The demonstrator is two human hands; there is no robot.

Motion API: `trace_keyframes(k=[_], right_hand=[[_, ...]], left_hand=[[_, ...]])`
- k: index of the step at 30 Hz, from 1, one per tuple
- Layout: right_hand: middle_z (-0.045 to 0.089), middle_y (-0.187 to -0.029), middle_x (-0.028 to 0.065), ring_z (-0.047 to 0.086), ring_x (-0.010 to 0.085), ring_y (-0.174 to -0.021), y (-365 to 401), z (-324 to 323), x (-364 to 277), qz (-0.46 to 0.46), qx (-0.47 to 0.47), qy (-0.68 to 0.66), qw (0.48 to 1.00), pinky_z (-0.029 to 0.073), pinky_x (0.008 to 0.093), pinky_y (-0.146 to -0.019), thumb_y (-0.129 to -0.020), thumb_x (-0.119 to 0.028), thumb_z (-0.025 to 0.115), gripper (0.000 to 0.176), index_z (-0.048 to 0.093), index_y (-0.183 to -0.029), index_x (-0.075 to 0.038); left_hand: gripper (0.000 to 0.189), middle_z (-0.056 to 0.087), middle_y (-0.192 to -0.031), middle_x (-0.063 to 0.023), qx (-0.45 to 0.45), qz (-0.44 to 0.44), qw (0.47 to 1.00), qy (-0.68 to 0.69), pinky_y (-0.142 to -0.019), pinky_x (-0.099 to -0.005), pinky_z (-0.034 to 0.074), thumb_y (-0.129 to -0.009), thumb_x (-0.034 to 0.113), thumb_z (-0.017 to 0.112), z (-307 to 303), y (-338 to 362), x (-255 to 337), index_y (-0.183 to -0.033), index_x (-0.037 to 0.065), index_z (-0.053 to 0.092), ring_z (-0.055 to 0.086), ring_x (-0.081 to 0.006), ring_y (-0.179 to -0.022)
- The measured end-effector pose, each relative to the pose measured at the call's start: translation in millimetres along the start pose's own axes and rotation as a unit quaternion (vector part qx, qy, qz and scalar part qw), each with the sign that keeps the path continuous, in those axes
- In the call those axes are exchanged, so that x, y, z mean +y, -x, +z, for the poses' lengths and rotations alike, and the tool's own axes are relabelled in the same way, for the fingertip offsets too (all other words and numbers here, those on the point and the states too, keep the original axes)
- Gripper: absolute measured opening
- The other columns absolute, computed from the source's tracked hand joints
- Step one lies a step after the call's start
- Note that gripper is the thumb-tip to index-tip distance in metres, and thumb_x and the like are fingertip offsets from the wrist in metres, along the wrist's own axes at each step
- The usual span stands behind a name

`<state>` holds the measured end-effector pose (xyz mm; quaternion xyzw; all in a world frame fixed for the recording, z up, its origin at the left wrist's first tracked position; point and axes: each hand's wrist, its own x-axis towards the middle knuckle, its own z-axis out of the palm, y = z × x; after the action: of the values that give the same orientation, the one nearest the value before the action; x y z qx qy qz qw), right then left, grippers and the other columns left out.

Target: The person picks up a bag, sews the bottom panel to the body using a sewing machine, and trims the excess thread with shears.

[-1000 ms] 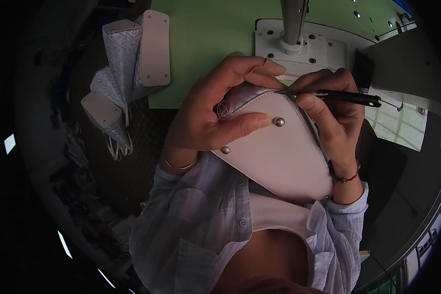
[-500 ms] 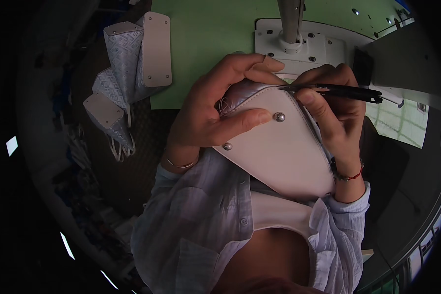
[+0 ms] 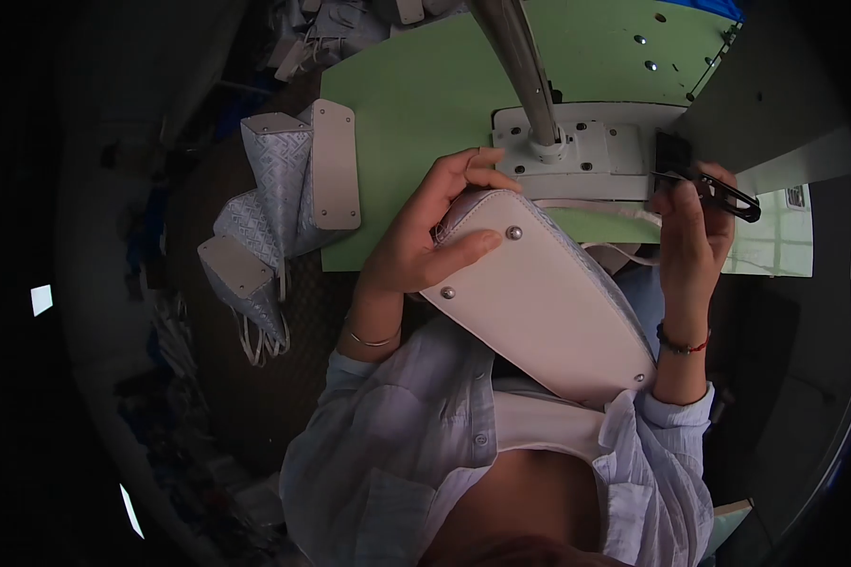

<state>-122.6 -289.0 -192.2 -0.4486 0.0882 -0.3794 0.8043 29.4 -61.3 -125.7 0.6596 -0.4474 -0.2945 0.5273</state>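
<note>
A handbag is tilted in front of my chest, its pale flat base with round metal studs facing up. Around the bag's upper left end wraps my left hand, thumb on the base near a stud and fingers behind the far edge. A fine loose thread shows at the bag's side by that hand. Off to the right, apart from the bag, my right hand is closed on black-handled thread snips, whose thin tip points left. The bag's patterned side is mostly hidden beneath.
Beyond the bag stands a sewing machine with a metal post and white bed on a green tabletop. Several similar bags are stacked at the left. A grey machine body rises at the right.
My right hand has drawn the thread snips away from the bag's top corner, to the right. My left hand keeps its hold on the bag. The whole view has shifted.
</note>
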Motion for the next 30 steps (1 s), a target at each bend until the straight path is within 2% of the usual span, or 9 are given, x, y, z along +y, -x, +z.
trace_keyframes(k=[8,11,12,13,16,19,24,26,30], right_hand=[[0.051,-0.132,0.0150,0.058,0.0230,-0.109,-8,-233,23,-0.141,0.340,0.455,0.811,0.046,0.0306,-0.091,-0.094,-0.015,0.058,0.038,0.053,-0.128,0.000],[0.043,-0.139,0.0220,0.044,0.0369,-0.127,-9,-295,58,-0.109,0.143,0.676,0.715,0.037,0.0426,-0.104,-0.090,-0.032,0.064,0.061,0.042,-0.138,-0.002],[0.041,-0.141,0.0221,0.039,0.0389,-0.130,0,-297,70,-0.014,0.093,0.813,0.575,0.032,0.0480,-0.106,-0.089,-0.037,0.062,0.065,0.040,-0.139,-0.002],[0.041,-0.141,0.0221,0.039,0.0389,-0.130,5,-297,72,-0.046,0.090,0.814,0.572,0.032,0.0480,-0.106,-0.089,-0.037,0.062,0.065,0.040,-0.139,-0.002],[0.040,-0.143,0.0215,0.038,0.0388,-0.132,17,-292,74,-0.081,0.073,0.812,0.574,0.030,0.0494,-0.108,-0.089,-0.038,0.060,0.066,0.039,-0.140,-0.003],[0.038,-0.144,0.0208,0.036,0.0387,-0.133,23,-286,70,-0.069,0.066,0.804,0.587,0.027,0.0508,-0.109,-0.090,-0.039,0.059,0.066,0.037,-0.141,-0.003],[0.039,-0.145,0.0194,0.035,0.0376,-0.134,18,-303,83,-0.072,0.092,0.791,0.601,0.025,0.0510,-0.110,-0.090,-0.036,0.057,0.063,0.038,-0.140,-0.003],[0.044,-0.140,0.0190,0.041,0.0379,-0.127,24,-299,84,-0.121,0.118,0.794,0.584,0.031,0.0480,-0.106,-0.089,-0.032,0.059,0.056,0.044,-0.134,-0.001],[0.047,-0.137,0.0182,0.044,0.0365,-0.125,20,-282,83,-0.108,0.152,0.795,0.577,0.032,0.0468,-0.105,-0.089,-0.031,0.059,0.053,0.047,-0.132,-0.002]], left_hand=[[0.115,0.034,-0.144,-0.0240,-0.016,0.021,1.000,-0.015,-0.110,-0.0413,0.029,-0.067,0.017,0.082,6,-2,4,-0.149,0.000,0.004,0.038,-0.0302,-0.132],[0.115,0.024,-0.148,-0.0281,-0.009,0.100,0.968,-0.229,-0.113,-0.0478,0.024,-0.064,0.034,0.084,7,-2,29,-0.148,0.000,0.014,0.025,-0.0341,-0.141],[0.114,0.026,-0.145,-0.0278,-0.118,0.127,0.907,-0.384,-0.114,-0.0514,0.020,-0.060,0.039,0.084,14,-1,53,-0.147,0.002,0.020,0.025,-0.0355,-0.139],[0.114,0.027,-0.143,-0.0275,-0.209,0.142,0.809,-0.531,-0.114,-0.0550,0.015,-0.055,0.044,0.083,19,1,68,-0.145,0.003,0.027,0.024,-0.0368,-0.138],[0.112,0.038,-0.132,-0.0235,-0.310,0.124,0.746,-0.576,-0.113,-0.0561,0.016,-0.050,0.052,0.080,41,3,68,-0.143,0.009,0.035,0.034,-0.0382,-0.129],[0.107,0.042,-0.124,-0.0198,-0.270,0.146,0.804,-0.510,-0.110,-0.0526,0.021,-0.049,0.047,0.081,15,11,54,-0.140,0.009,0.039,0.038,-0.0360,-0.122],[0.104,0.044,-0.127,-0.0217,0.028,0.071,0.871,-0.486,-0.094,-0.0452,0.042,-0.040,0.041,0.085,-83,118,147,-0.132,0.006,0.052,0.046,-0.0390,-0.117],[0.114,0.044,-0.132,-0.0197,0.270,0.029,0.847,-0.457,-0.097,-0.0446,0.042,-0.039,0.050,0.087,-92,195,183,-0.134,-0.001,0.048,0.048,-0.0336,-0.118],[0.111,0.039,-0.138,-0.0177,0.522,0.171,0.643,-0.533,-0.099,-0.0444,0.040,-0.055,0.052,0.083,-99,243,203,-0.143,0.003,0.036,0.044,-0.0320,-0.125]])
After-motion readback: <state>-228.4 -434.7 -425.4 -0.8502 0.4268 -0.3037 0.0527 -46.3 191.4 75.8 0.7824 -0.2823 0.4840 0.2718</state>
